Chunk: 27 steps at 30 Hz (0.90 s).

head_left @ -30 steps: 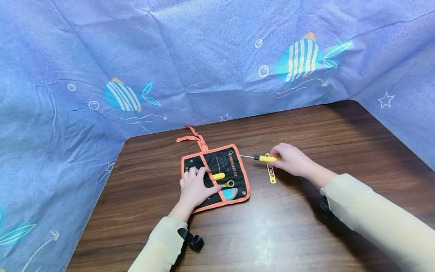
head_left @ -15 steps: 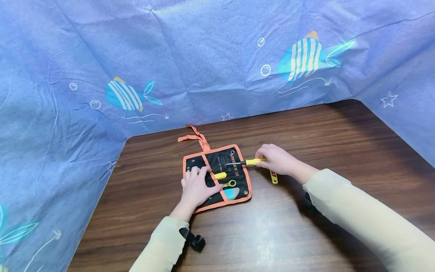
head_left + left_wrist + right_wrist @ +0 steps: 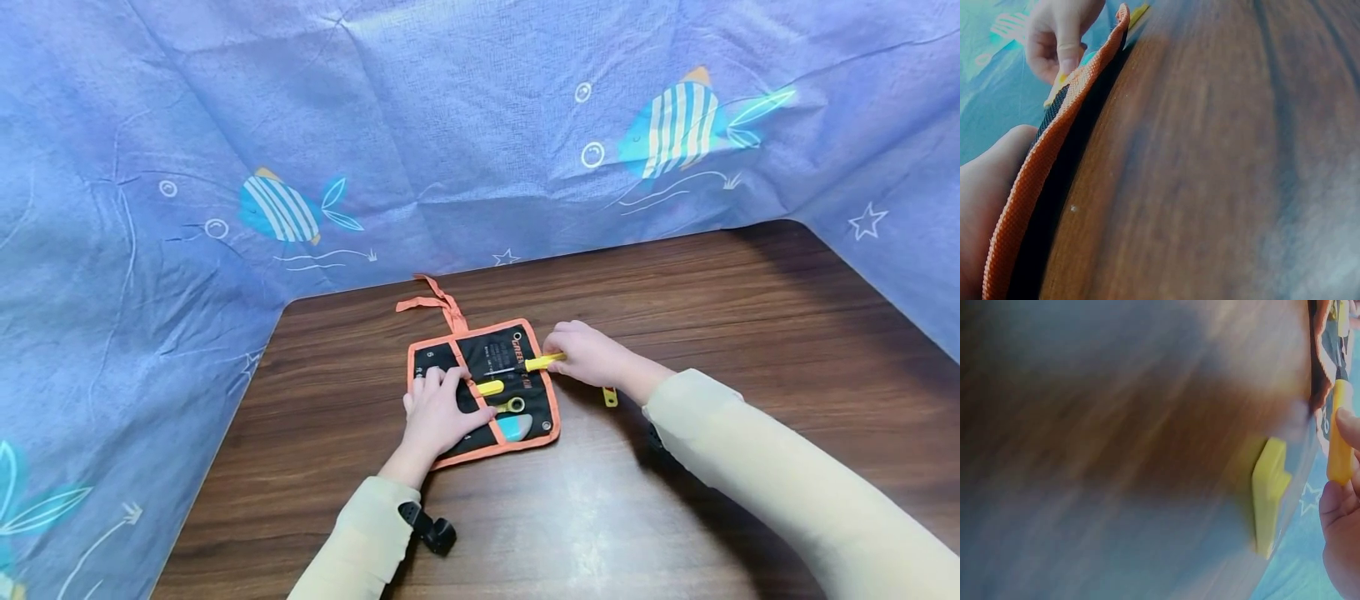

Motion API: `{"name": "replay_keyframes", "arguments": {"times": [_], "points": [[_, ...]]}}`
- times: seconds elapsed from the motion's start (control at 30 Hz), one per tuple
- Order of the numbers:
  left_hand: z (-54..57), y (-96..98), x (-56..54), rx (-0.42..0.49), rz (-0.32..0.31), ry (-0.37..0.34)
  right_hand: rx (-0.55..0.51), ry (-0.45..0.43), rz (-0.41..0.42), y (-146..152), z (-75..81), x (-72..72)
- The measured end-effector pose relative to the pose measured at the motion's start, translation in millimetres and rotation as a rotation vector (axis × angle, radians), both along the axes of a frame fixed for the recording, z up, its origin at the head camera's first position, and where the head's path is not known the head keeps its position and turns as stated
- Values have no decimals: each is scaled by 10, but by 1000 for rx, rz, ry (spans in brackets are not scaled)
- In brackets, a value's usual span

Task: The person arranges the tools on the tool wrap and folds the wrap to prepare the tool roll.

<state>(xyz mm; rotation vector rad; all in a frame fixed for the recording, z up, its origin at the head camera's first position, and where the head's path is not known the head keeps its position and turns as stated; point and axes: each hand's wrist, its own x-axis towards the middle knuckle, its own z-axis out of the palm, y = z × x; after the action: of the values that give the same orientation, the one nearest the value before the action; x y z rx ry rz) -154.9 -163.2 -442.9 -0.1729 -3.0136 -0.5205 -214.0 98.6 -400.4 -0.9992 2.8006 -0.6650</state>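
A black tool pouch (image 3: 472, 350) with orange edging lies unfolded on the table. My left hand (image 3: 438, 417) rests over its pocket, thumb and index fingertip spread along the orange band. From the pocket stick out a yellow handle (image 3: 490, 388), a ring wrench (image 3: 514, 405) and a teal-and-grey rounded end (image 3: 514, 427). My right hand (image 3: 583, 353) pinches a screwdriver (image 3: 542, 363) by its yellow handle above the pouch. The screwdriver's thin shaft points left towards the band, just beyond the yellow handle. In the right wrist view, thumb and fingers grip the screwdriver (image 3: 1339, 437).
Beneath the right forearm lies a flat yellow tool (image 3: 611, 397), mostly hidden; the right wrist view shows its yellow end (image 3: 1266, 494). Orange ties (image 3: 442, 304) trail behind the pouch. A blue fish-print cloth (image 3: 450, 167) hangs along the table's back and sides.
My right hand has carried the screwdriver leftward from beside the pouch to over it, its tip now near the pocket band. The left hand has stayed in place on the pouch.
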Motion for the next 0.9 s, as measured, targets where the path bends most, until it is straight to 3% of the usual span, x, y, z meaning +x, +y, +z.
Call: {"name": "replay_keyframes", "arguments": {"times": [0.53,0.9], "points": [[33,-14,-6,-3,-15,-19,24,18,99,-338,44,-68],[38,-21,6,9,-27,-16,41,-11,97,-559,-45,-66]]}}
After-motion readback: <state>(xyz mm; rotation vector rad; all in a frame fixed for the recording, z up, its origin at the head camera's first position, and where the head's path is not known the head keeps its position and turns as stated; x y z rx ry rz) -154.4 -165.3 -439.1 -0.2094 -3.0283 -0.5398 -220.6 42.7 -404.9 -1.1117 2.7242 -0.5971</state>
